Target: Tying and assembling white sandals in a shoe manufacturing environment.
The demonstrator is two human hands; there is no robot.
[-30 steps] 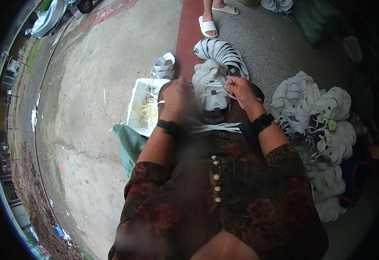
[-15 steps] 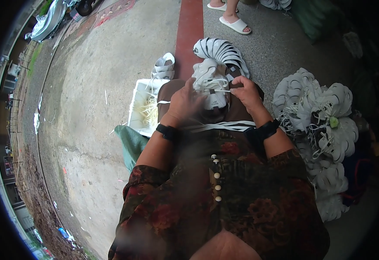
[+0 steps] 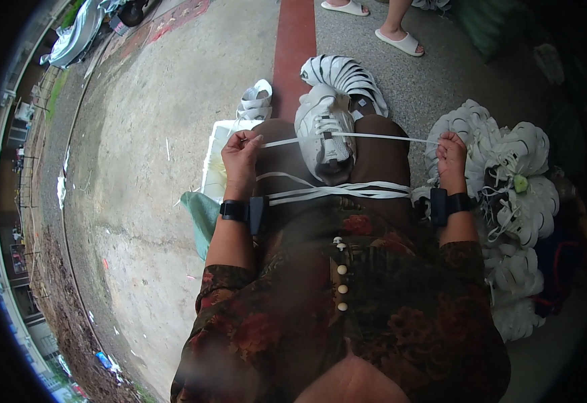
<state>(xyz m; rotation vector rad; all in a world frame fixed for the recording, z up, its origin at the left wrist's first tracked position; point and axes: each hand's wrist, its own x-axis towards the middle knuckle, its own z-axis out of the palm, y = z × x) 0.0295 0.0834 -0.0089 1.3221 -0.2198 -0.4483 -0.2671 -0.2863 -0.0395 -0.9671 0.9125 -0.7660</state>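
A white shoe upper lies across my lap with laces crossed over its tongue and its dark inner opening toward me. A white shoelace runs from it to both sides, stretched almost straight. My left hand is closed on the lace's left end above my left thigh. Out beyond my right thigh, my right hand pinches the other end. Several loose white laces lie across my lap, nearer to me than the shoe upper.
A curved row of nested white shoe uppers lies beyond my knees. More white uppers are heaped at my right. On the left stand a white box, a green cloth and a few nested uppers. Another person's sandalled foot is ahead.
My hands have moved apart from the shoe upper, drawing the lace out to both sides. The other person's nearer foot has shifted right.
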